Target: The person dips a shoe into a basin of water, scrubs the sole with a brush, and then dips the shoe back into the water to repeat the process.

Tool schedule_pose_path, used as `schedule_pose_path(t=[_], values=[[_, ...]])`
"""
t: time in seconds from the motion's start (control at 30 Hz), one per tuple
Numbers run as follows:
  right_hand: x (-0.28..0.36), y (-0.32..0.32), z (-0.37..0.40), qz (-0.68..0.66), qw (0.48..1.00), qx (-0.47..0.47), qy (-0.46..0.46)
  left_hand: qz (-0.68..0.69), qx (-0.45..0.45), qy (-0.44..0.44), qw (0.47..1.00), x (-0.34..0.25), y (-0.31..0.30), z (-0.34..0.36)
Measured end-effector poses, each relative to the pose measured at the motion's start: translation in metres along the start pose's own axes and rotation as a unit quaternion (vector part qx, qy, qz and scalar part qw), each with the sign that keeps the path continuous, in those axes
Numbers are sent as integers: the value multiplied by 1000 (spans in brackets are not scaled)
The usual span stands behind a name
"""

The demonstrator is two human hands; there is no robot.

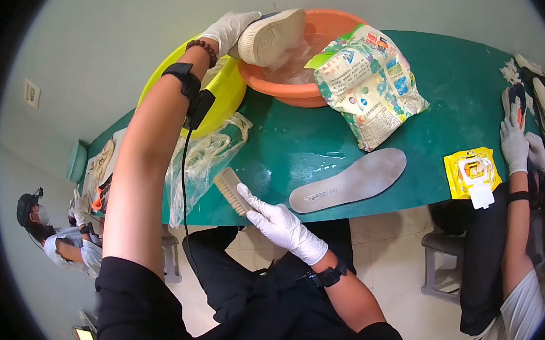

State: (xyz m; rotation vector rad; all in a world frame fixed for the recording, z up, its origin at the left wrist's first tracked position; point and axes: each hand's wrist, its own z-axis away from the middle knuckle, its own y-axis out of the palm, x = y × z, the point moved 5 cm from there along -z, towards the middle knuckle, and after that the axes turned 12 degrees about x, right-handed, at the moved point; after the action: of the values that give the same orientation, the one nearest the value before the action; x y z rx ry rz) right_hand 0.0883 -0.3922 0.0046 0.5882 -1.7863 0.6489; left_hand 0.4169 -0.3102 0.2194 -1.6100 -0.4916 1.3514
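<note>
My left hand (230, 30), in a white glove, is closed on a shoe (271, 38) held over the orange basin (272, 91); its pale sole faces me. Water shows inside that basin. Lower down, near the table's front edge, my gloved right hand (282, 226) grips a scrubbing brush (232, 191) with pale bristles. A grey insole (349, 180) lies flat on the green table, just beyond my right hand. Leaning at the orange basin's right side is a printed detergent bag (371, 85).
A yellow basin (231, 107) stands left of the orange one, with a clear plastic bag (207, 159) in front. A yellow wipes pack (472, 174) lies at the right. A co-worker's gloved hands (514, 144) hold a shoe there; another person (59, 234) is at far left.
</note>
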Motion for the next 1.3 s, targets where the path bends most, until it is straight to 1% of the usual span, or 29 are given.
schedule_pose_path(t=[0.1,0.2,0.27,0.3,0.33,0.4,0.43,0.47,0.57,0.6,0.7,0.73,0.77,0.8,0.83,0.87,0.97,1.07,1.1,1.17,1.23,1.27,1.3], values=[[6,-2,1,-7,997,42,68,160,-74,-125,976,10,-5,5],[2,0,2,22,999,0,33,239,-147,-78,957,-4,-8,21],[4,-1,2,20,1000,-21,3,89,-160,-67,981,-13,-16,22],[6,-1,2,18,999,-30,-13,13,-166,-63,984,-16,-19,24],[7,0,2,9,999,-31,-20,81,-172,-54,980,-18,-17,29],[10,-2,3,-7,999,-33,-31,77,-180,-41,980,-20,-15,32],[11,-2,3,-4,999,-29,-20,76,-187,-31,979,-26,-16,34],[11,-2,4,-1,1000,-22,-10,9,-206,-30,978,-33,-18,38],[8,-3,3,2,1000,-15,6,186,-226,-37,955,-36,-20,48],[9,-2,3,1,1000,-15,9,214,-225,-43,950,-32,-22,46],[14,-4,5,-21,999,3,41,133,-220,28,966,-34,-16,46],[14,-3,5,-12,1000,-13,18,75,-204,42,975,-34,-10,47],[12,-2,4,-2,1000,-30,-8,-1,-214,-11,977,-29,-4,50],[16,-3,2,7,998,-47,-34,-29,-198,-62,978,-25,-1,54],[16,-3,2,-2,999,-36,-20,-56,-180,-113,976,-21,0,56],[17,-4,3,-12,1000,-26,-3,-6,-158,-154,975,-16,3,58],[15,-3,5,-27,999,-8,27,21,-201,-115,973,-15,8,63],[16,-2,6,-56,998,3,43,-89,-215,-86,969,-25,18,60],[17,-2,5,-67,997,9,46,-112,-199,-107,968,-39,11,65],[15,-2,5,-66,997,9,36,-6,-224,-102,969,-39,3,62],[11,1,3,-51,999,0,16,-97,-279,-35,955,-42,2,57],[9,2,3,-36,999,-6,2,-147,-255,-56,954,-29,2,45],[11,0,3,-20,1000,-13,-13,-120,-241,-76,960,-27,-2,48]])
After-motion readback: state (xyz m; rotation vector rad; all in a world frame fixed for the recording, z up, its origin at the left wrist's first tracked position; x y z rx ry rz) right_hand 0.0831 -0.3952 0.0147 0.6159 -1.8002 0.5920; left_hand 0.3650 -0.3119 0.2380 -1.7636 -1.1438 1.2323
